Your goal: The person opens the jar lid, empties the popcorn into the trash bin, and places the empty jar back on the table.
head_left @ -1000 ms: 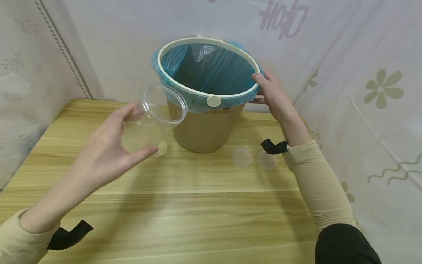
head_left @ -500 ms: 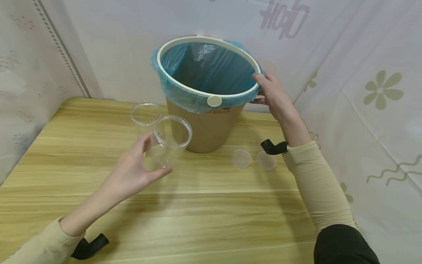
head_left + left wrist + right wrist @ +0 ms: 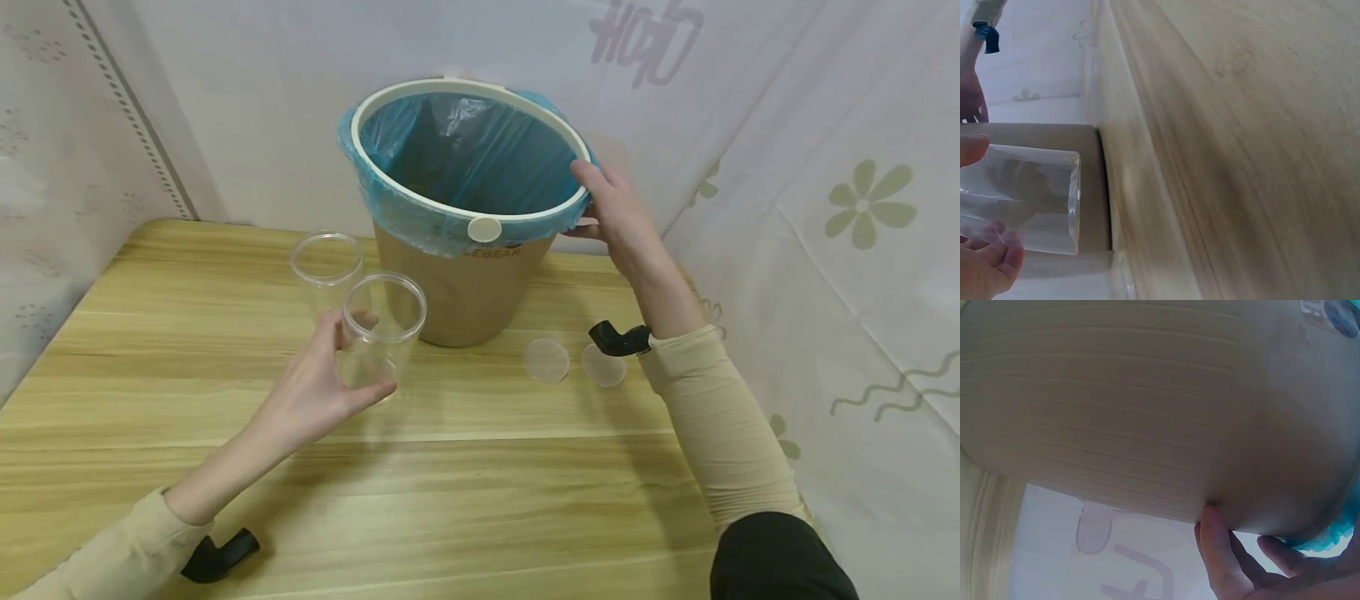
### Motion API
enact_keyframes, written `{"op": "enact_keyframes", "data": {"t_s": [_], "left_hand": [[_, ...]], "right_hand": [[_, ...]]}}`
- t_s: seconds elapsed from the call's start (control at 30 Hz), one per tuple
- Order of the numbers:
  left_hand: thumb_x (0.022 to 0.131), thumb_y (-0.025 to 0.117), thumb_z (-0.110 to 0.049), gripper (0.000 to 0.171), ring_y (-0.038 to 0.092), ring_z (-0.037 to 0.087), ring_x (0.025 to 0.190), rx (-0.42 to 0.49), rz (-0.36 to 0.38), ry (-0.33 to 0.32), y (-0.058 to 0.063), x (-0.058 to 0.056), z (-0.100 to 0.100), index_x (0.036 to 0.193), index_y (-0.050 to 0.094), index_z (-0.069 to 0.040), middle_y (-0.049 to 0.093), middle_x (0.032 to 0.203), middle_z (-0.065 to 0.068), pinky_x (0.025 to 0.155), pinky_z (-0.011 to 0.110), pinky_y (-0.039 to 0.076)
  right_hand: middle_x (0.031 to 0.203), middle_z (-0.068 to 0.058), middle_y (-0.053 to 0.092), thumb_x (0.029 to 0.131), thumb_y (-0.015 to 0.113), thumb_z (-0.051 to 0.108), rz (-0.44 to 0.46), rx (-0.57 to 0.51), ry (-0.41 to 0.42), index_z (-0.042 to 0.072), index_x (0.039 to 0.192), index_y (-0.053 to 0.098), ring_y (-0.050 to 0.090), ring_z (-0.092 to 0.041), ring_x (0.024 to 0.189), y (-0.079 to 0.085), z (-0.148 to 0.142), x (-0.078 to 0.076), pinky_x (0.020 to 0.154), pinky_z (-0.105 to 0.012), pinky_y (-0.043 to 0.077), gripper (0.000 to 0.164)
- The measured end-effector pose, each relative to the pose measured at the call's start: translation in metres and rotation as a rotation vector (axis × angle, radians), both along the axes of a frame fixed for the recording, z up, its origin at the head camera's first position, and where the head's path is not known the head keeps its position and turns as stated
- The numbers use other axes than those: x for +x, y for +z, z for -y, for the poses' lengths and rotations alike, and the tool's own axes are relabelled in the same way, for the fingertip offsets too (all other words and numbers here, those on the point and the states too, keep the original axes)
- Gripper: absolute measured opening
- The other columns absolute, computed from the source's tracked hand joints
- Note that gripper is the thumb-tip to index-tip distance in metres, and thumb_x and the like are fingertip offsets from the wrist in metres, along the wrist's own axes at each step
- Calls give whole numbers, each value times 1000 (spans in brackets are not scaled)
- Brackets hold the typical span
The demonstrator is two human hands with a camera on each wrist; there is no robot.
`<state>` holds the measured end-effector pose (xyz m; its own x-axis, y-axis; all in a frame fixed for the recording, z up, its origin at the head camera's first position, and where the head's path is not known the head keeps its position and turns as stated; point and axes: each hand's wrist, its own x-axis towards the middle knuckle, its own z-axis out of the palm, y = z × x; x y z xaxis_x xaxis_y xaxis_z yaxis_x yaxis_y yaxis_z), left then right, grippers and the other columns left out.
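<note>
My left hand [image 3: 303, 396] holds a clear plastic cup [image 3: 378, 354] by its sides, thumb on the near side. The cup's mouth faces up, and in the left wrist view its base [image 3: 1074, 206] appears raised off the table. Just behind it, a second clear cup [image 3: 322, 287] stands on the table. My right hand [image 3: 626, 221] grips the rim of a tan trash can [image 3: 472, 304], thumb at the rim and fingers against the outer wall. A blue trash bag [image 3: 412, 225] lines the can under a cream ring [image 3: 442, 206].
Two clear round discs [image 3: 547, 360] lie on the wooden table [image 3: 465, 500], right of the can's base. Patterned white cloth [image 3: 255, 108] hangs behind and at both sides. A black bent piece [image 3: 621, 339] sits at each wrist.
My left hand has lowered the cup and brought it nearer, to the right and upright. The second cup, earlier mostly hidden behind it, now shows. My right hand stays on the rim.
</note>
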<state>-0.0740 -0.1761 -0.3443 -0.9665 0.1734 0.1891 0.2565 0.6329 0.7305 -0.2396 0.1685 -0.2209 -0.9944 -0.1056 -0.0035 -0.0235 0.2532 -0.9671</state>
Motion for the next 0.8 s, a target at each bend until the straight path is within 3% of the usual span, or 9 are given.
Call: {"op": "enact_keyframes", "data": {"t_s": [0.2, 0.53, 0.8], "left_hand": [[75, 91, -20, 91, 59, 38, 122, 15, 7, -7, -7, -3, -4, 147, 36, -11, 56, 148, 7, 95, 58, 49], [75, 92, -22, 89, 59, 40, 123, 26, 32, -3, -11, -12, -9, 146, 38, -10, 57, 144, 8, 95, 56, 50], [73, 93, -18, 90, 61, 41, 124, 71, 41, -30, -16, -21, -12, 145, 39, -8, 56, 142, 12, 106, 59, 47]], "right_hand": [[123, -8, 64, 102, 50, 56, -8, -34, -17, 21, 148, 49, 71, -17, 91, -6, 1, 0, 81, -32, 63, 58], [114, -3, 64, 105, 38, 60, -27, -63, -4, 18, 138, 56, 69, -21, 104, -14, -6, 7, 104, -53, 55, 56], [129, -9, 63, 105, 35, 64, -51, -6, -14, 20, 144, 54, 66, -28, 118, -29, -12, 16, 102, -48, 58, 61]]}}
